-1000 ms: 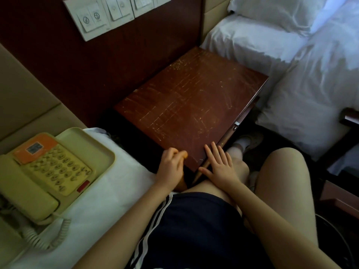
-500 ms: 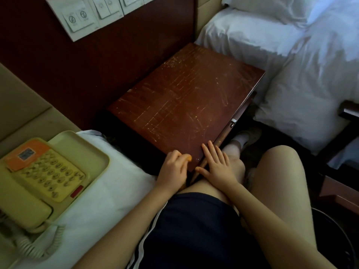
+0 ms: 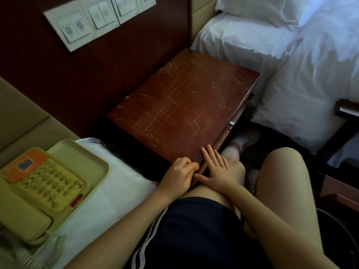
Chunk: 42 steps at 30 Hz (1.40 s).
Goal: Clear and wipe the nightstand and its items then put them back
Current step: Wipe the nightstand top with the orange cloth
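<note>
The nightstand (image 3: 184, 105) has a bare, scratched red-brown top. At its near corner my left hand (image 3: 178, 173) lies with fingers curled, and a small orange thing (image 3: 196, 167) shows at the fingertips; what it is I cannot tell. My right hand (image 3: 215, 167) lies flat beside it, fingers straight, touching the corner and front edge of the nightstand. A yellowed telephone (image 3: 38, 187) with an orange label and a coiled cord sits on the white sheet (image 3: 116, 191) of the bed at my left.
A panel of wall switches (image 3: 97, 18) hangs above the nightstand. A second bed (image 3: 291, 74) with white bedding stands to the right. The drawer front has a metal pull (image 3: 231, 125). My bare knees fill the foreground; a dark bin (image 3: 340, 230) is at lower right.
Both hands stay at the nightstand's near corner, almost unmoved. Only my head view has shifted a little.
</note>
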### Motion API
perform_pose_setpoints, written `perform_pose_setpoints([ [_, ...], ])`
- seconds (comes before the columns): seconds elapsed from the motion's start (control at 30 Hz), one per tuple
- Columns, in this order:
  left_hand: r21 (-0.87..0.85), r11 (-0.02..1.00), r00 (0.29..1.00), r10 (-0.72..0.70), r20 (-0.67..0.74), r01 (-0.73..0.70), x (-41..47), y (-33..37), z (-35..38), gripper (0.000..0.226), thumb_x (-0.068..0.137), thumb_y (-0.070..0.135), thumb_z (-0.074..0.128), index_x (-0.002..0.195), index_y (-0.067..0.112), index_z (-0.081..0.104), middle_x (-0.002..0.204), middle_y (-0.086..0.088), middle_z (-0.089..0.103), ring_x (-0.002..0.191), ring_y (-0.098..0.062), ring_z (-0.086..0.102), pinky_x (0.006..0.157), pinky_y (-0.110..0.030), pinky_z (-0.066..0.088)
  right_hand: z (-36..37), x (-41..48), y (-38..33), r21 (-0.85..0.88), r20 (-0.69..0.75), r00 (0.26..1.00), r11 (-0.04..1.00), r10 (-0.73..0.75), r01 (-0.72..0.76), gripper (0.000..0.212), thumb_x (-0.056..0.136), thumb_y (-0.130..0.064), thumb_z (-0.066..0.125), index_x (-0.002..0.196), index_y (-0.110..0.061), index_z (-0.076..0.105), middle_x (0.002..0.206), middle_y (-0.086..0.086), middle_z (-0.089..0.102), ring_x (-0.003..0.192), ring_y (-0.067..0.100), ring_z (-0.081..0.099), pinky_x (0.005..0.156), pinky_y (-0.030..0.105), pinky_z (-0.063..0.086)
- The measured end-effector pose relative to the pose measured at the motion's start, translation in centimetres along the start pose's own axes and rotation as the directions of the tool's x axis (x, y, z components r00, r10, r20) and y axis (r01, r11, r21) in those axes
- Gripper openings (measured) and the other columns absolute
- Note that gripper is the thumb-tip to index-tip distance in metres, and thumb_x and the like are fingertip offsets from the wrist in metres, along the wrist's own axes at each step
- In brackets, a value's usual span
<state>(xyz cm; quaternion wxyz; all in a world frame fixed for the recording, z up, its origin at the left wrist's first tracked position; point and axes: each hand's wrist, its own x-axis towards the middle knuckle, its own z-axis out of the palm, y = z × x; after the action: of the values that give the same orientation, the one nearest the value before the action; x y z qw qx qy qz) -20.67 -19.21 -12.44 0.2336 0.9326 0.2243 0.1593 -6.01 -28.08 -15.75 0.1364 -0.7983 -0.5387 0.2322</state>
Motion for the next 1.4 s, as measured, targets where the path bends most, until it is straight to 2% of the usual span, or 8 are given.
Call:
perform_pose_setpoints([
  [0.17, 0.032, 0.958, 0.946, -0.274, -0.172, 0.283, 1.0, -1.0, -0.8, 0.023, 0.088, 0.0, 0.054, 0.108, 0.0, 0.065, 0.095, -0.013, 0.058, 0.088, -0.027, 0.054, 0.073, -0.026, 0.043, 0.2, 0.2, 0.1, 0.019, 0.009, 1.0, 1.0, 0.019, -0.019, 0.089, 0.082, -0.069, 0.043, 0.13, -0.044, -0.028, 0.139, -0.02, -0.032, 0.142, 0.016, -0.014, 0.111, 0.033, -0.01],
  [0.47, 0.036, 0.999, 0.999, 0.034, 0.042, -0.035, 0.3, 0.1, -0.7, 0.023, 0.086, 0.005, 0.055, 0.105, 0.006, 0.068, 0.092, -0.011, 0.061, 0.083, -0.025, 0.055, 0.074, -0.033, 0.048, 0.3, 0.1, 0.1, 0.01, -0.016, 1.0, 1.0, 0.005, -0.005, 0.088, 0.082, -0.068, 0.044, 0.13, -0.045, -0.026, 0.138, -0.021, -0.032, 0.143, 0.017, -0.011, 0.113, 0.036, -0.005],
  [0.7, 0.059, 0.921, 0.907, -0.366, -0.21, 0.385, 2.2, -3.4, -2.0, 0.026, 0.094, 0.007, 0.047, 0.115, 0.003, 0.062, 0.104, -0.01, 0.057, 0.097, -0.022, 0.048, 0.077, -0.022, 0.038, 0.4, 0.3, 0.2, 0.031, -0.002, 0.999, 0.999, 0.034, -0.034, 0.09, 0.081, -0.068, 0.045, 0.126, -0.048, -0.03, 0.137, -0.022, -0.033, 0.143, 0.019, -0.007, 0.113, 0.037, -0.002],
  [0.8, 0.104, 0.943, 0.937, -0.293, -0.189, 0.316, 2.2, -1.5, -1.2, 0.025, 0.093, 0.005, 0.047, 0.113, 0.003, 0.062, 0.099, -0.01, 0.058, 0.092, -0.023, 0.051, 0.072, -0.024, 0.041, 0.5, 0.3, 0.2, 0.046, -0.01, 0.999, 0.998, 0.041, -0.04, 0.089, 0.081, -0.068, 0.046, 0.128, -0.048, -0.026, 0.139, -0.021, -0.03, 0.143, 0.022, -0.003, 0.113, 0.037, 0.0],
  [0.97, 0.045, 0.998, 0.999, 0.036, 0.012, -0.037, 0.6, 1.0, -0.1, 0.024, 0.085, 0.004, 0.055, 0.106, 0.004, 0.067, 0.089, -0.01, 0.061, 0.079, -0.024, 0.055, 0.068, -0.032, 0.049, 0.5, 0.2, 0.2, 0.041, -0.03, 0.999, 0.999, 0.019, -0.018, 0.087, 0.081, -0.069, 0.043, 0.131, -0.045, -0.025, 0.141, -0.02, -0.029, 0.143, 0.02, -0.004, 0.113, 0.036, 0.0],
  [1.23, 0.039, 0.929, 0.916, -0.355, -0.187, 0.368, 2.5, -2.7, -1.4, 0.025, 0.093, 0.007, 0.049, 0.113, 0.004, 0.063, 0.101, -0.01, 0.057, 0.095, -0.024, 0.05, 0.077, -0.026, 0.041, 0.4, 0.3, 0.2, 0.059, -0.004, 1.0, 0.998, 0.031, -0.031, 0.091, 0.081, -0.064, 0.049, 0.131, -0.044, -0.025, 0.139, -0.021, -0.03, 0.143, 0.021, -0.004, 0.115, 0.039, 0.003],
  [1.33, 0.06, 0.928, 0.913, -0.349, -0.212, 0.369, 2.9, -1.3, -0.9, 0.025, 0.092, 0.005, 0.048, 0.112, 0.004, 0.064, 0.1, -0.009, 0.057, 0.093, -0.023, 0.051, 0.074, -0.025, 0.041, 0.3, 0.3, 0.1, 0.073, 0.002, 0.999, 0.997, 0.041, -0.041, 0.091, 0.082, -0.064, 0.05, 0.131, -0.045, -0.024, 0.139, -0.021, -0.03, 0.143, 0.023, -0.002, 0.115, 0.039, 0.004],
  [1.4, 0.066, 0.968, 0.963, -0.231, -0.136, 0.241, 2.5, 0.1, -0.1, 0.026, 0.091, 0.006, 0.049, 0.113, 0.007, 0.064, 0.102, -0.008, 0.058, 0.093, -0.021, 0.051, 0.075, -0.026, 0.042, 0.4, 0.3, 0.0, 0.071, -0.01, 0.999, 0.997, 0.037, -0.036, 0.089, 0.082, -0.063, 0.049, 0.132, -0.044, -0.022, 0.14, -0.021, -0.028, 0.143, 0.022, -0.002, 0.115, 0.038, 0.004],
])
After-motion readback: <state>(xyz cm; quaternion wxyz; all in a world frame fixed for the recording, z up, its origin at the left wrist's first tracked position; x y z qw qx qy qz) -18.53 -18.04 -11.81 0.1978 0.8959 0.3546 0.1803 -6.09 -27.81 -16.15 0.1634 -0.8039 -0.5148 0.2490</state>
